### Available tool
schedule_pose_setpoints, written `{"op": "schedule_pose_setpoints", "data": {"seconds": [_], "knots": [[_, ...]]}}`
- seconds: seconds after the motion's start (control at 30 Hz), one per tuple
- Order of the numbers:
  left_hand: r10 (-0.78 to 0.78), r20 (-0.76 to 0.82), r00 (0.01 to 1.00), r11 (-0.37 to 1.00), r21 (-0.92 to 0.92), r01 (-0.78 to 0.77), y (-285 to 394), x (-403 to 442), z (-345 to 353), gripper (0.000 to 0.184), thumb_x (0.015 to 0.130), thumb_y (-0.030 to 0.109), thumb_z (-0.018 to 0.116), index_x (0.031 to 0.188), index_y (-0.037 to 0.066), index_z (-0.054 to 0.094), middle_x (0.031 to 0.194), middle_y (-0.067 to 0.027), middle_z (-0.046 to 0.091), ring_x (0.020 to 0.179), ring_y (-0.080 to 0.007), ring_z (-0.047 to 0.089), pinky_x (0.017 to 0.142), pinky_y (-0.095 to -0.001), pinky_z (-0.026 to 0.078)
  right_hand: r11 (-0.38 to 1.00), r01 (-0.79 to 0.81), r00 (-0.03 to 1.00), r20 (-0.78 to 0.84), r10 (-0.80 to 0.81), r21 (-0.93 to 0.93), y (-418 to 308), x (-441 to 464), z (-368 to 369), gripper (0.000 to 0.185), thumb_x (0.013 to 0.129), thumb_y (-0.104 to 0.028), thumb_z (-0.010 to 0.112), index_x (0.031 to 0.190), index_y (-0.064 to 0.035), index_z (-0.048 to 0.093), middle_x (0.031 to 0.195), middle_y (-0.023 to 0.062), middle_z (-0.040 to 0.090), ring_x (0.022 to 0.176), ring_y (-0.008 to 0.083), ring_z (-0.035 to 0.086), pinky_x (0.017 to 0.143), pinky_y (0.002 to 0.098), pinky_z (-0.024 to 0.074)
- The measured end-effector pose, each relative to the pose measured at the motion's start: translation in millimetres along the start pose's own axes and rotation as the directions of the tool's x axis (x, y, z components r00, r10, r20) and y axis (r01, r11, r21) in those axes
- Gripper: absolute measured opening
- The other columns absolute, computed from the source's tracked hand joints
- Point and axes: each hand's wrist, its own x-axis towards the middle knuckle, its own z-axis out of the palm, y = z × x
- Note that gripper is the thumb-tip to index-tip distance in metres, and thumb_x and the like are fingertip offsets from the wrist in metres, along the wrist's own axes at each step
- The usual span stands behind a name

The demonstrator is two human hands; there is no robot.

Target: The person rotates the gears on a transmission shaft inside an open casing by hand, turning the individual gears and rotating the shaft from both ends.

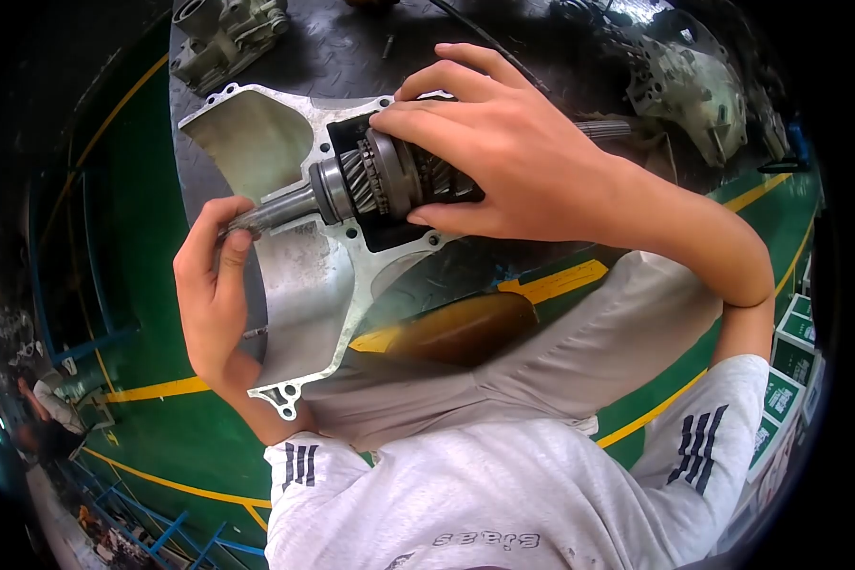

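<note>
- Fingers of the left hand, in the head view, close narrowly around the tapering end of the splined gear shaft, with the thumb on its near side.
- Spread wider, the right hand spans the gear stack from above: index fingertip at the far edge of the smooth gear ring, thumb at its near edge, so the ring sits between them.
- Lengthwise, the shaft runs from the left fingers up and to the right, passing under the right palm. Another splined end shows past the right wrist, roughly in line; the hand hides whether the two join.
- Nearest the gears is the right hand; the left has only the slim end.
- Below the fingers, the shaft lies across the metal casing, its collar at the left rim of the rectangular window and the gears over that window. How deep they sit cannot be told.
- Beyond the hands, on the dark table, stand two more castings, one far left, one far right.
</note>
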Motion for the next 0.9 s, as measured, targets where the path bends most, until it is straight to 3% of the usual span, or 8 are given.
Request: {"op": "schedule_pose_setpoints", "data": {"seconds": [0.2, 0.53, 0.6, 0.7, 0.83, 0.9], "knots": [[-0.007, 0.013, 1.0, 1.0, -0.024, 0.007, 0.1, 2.4, 0.0, 0.021, 0.106, 0.018, 0.061, 0.115, -0.001, 0.064, 0.086, -0.0069, 0.064, 0.082, -0.0142, 0.06, 0.072, -0.027, 0.045, 1.0, -0.001, 1.0, -0.007, 0.001, 0.014, 2.2, 0.7, -2.2, 0.053, 0.075, -0.026, 0.085, 0.118, 0.0008, 0.069, 0.105, 0.0114, 0.075, 0.114, 0.0297, 0.065, 0.116, 0.0479, 0.0409], [-0.059, 0.009, 0.998, 0.996, -0.059, 0.059, 3.6, -2.5, -3.3, 0.022, 0.106, 0.017, 0.062, 0.116, -0.002, 0.065, 0.088, -0.007, 0.064, 0.084, -0.0141, 0.061, 0.076, -0.0256, 0.047, 0.999, -0.001, 1.0, -0.03, 0.003, 0.034, -9.9, 6.6, 8.3, 0.053, 0.075, -0.029, 0.089, 0.113, 0.0014, 0.069, 0.1, 0.0112, 0.075, 0.111, 0.0299, 0.065, 0.114, 0.0458, 0.0425], [-0.066, 0.052, 0.996, 0.997, -0.038, 0.068, 0.1, -3.8, -7.4, 0.024, 0.108, 0.018, 0.061, 0.122, -0.001, 0.066, 0.106, -0.0064, 0.067, 0.09, -0.0139, 0.06, 0.084, -0.0273, 0.049, 1.0, -0.014, 0.999, -0.028, 0.015, 0.026, -10.6, 6.3, 8.6, 0.051, 0.075, -0.029, 0.089, 0.111, 0.001, 0.069, 0.098, 0.0115, 0.075, 0.11, 0.0303, 0.065, 0.114, 0.0462, 0.0424], [-0.013, 0.033, 0.999, 1.0, 0.028, 0.013, -4.4, -3.5, -8.5, 0.023, 0.108, 0.017, 0.061, 0.121, -0.001, 0.067, 0.107, -0.006, 0.067, 0.09, -0.0133, 0.059, 0.084, -0.0264, 0.048, 1.0, -0.015, 1.0, -0.013, 0.016, 0.01, -9.8, 7.1, 8.2, 0.05, 0.076, -0.03, 0.089, 0.109, 0.0007, 0.068, 0.097, 0.012, 0.075, 0.108, 0.0307, 0.066, 0.114, 0.0468, 0.0424], [-0.024, 0.016, 1.0, 0.999, 0.039, 0.024, -2.5, -5.5, -5.1, 0.022, 0.108, 0.016, 0.061, 0.121, -0.001, 0.067, 0.106, -0.0054, 0.067, 0.09, -0.0124, 0.058, 0.083, -0.0256, 0.046, 0.999, -0.028, 1.0, -0.004, 0.028, 0.039, -11.7, 6.2, 11.4, 0.048, 0.076, -0.03, 0.089, 0.107, 0.0004, 0.068, 0.097, 0.0121, 0.075, 0.108, 0.0308, 0.066, 0.113, 0.0473, 0.0427], [0.015, -0.074, 0.997, 0.998, 0.056, -0.011, 3.0, -2.8, 0.4, 0.015, 0.102, 0.011, 0.062, 0.111, -0.001, 0.066, 0.086, -0.0069, 0.062, 0.079, -0.0146, 0.055, 0.071, -0.027, 0.043, 0.999, -0.025, 1.0, -0.013, 0.025, 0.03, -11.5, 6.1, 10.9, 0.048, 0.077, -0.03, 0.089, 0.107, 0.0002, 0.068, 0.096, 0.0122, 0.075, 0.106, 0.0311, 0.066, 0.113, 0.0476, 0.043]]}}
